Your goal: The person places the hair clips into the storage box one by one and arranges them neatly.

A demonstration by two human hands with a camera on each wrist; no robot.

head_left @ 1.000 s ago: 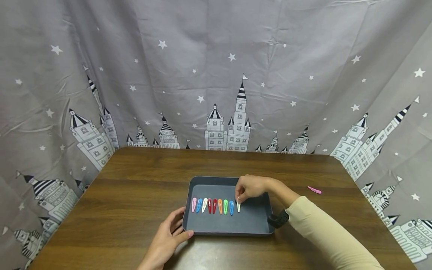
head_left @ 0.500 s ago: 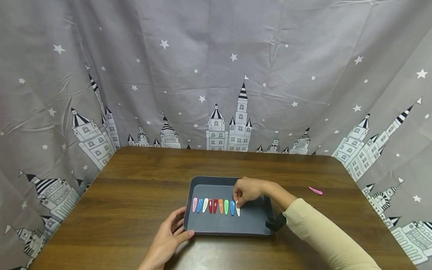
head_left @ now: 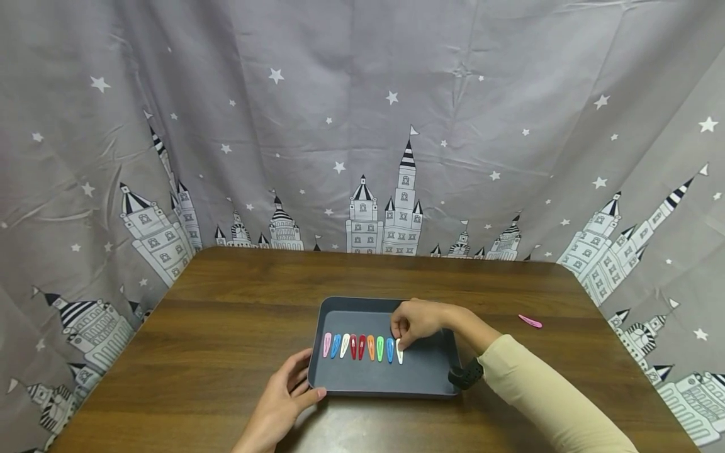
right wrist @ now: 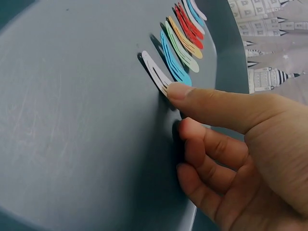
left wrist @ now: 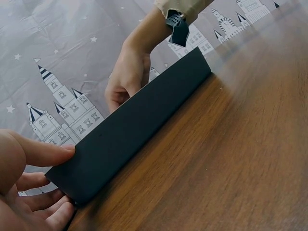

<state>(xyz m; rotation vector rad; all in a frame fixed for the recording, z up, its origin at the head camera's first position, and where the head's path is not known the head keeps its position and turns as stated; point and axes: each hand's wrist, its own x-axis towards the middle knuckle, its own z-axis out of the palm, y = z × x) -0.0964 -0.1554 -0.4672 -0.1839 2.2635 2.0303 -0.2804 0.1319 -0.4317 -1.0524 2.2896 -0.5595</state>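
In the head view, a row of colourful snap hair clips (head_left: 370,348) lies in the dark grey tray (head_left: 362,382). My right hand (head_left: 419,319) is over the tray and pinches the wide end of a white hair clip (right wrist: 153,71) at the right end of the row, beside a blue clip (right wrist: 169,57). The thumb covers that end; the other fingers are curled below it. My left hand (head_left: 279,396) holds the tray's near left corner. Its thumb (left wrist: 53,153) lies on the near wall, and its fingers wrap the left side.
One pink hair clip (head_left: 530,321) lies on the wooden table (head_left: 238,302), right of the tray and beyond my right forearm. A grey curtain (head_left: 317,75) with castles and stars hangs behind the table's far edge.
My right hand has moved slightly left and toward me with the white clip, bringing it closer to the blue one. The left hand stays on the tray corner.
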